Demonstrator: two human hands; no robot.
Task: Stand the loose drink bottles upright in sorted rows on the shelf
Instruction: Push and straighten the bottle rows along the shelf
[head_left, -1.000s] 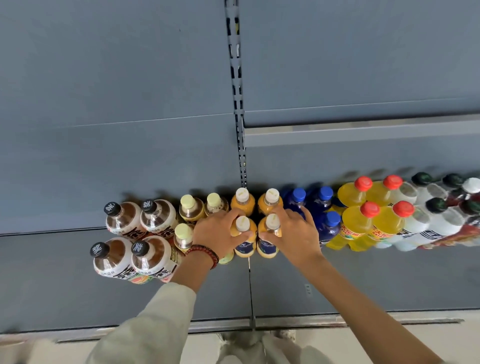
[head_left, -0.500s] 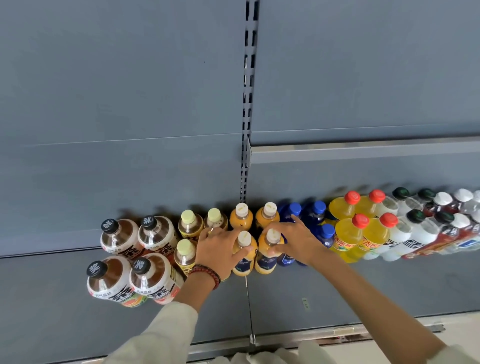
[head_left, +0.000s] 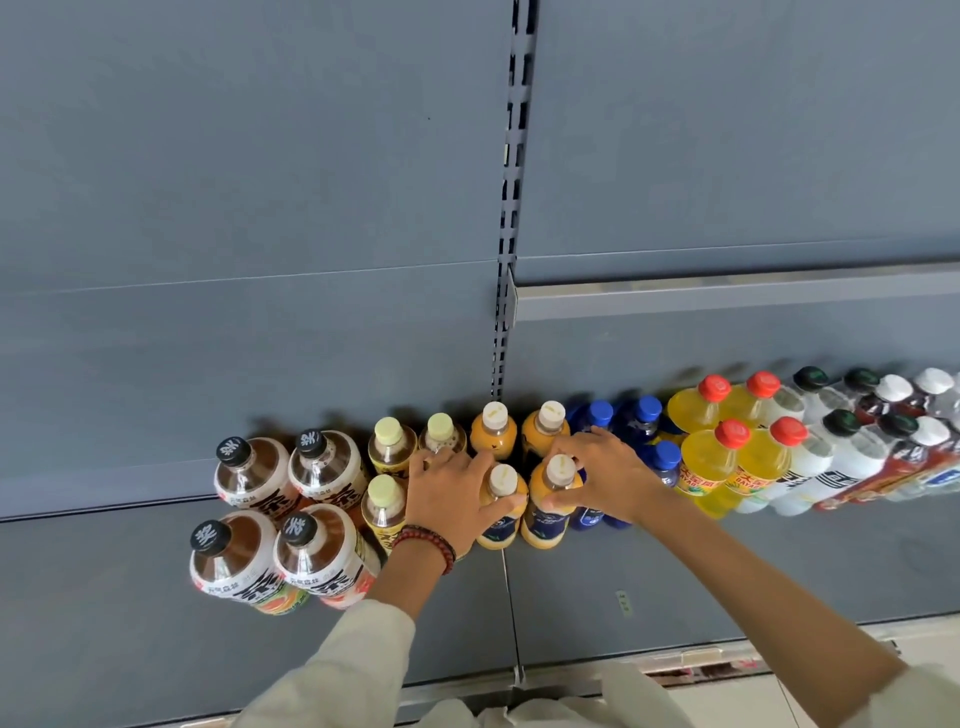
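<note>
Now, far left: black-capped tea bottles (head_left: 244, 483), then pale-capped bottles (head_left: 387, 447), upright, packed. My left hand (head_left: 452, 499) wraps front-left orange juice bottle (head_left: 501, 501) from its left side. My right hand (head_left: 608, 473) clamps front-right orange juice bottle (head_left: 553, 499) from its right. Both bottles upright, touching, between my hands. Blue-capped bottles (head_left: 649, 421) crowd right hand. Open shelf (head_left: 727, 571) only toward me.

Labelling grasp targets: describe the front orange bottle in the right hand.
The orange bottle looks like clear plastic holding orange drink, with a white cap and a dark blue label round its lower body. It stands upright in the front row on the grey shelf, beside its twin. The right hand holds it, thumb across its shoulder, fingers behind the neck.
</note>
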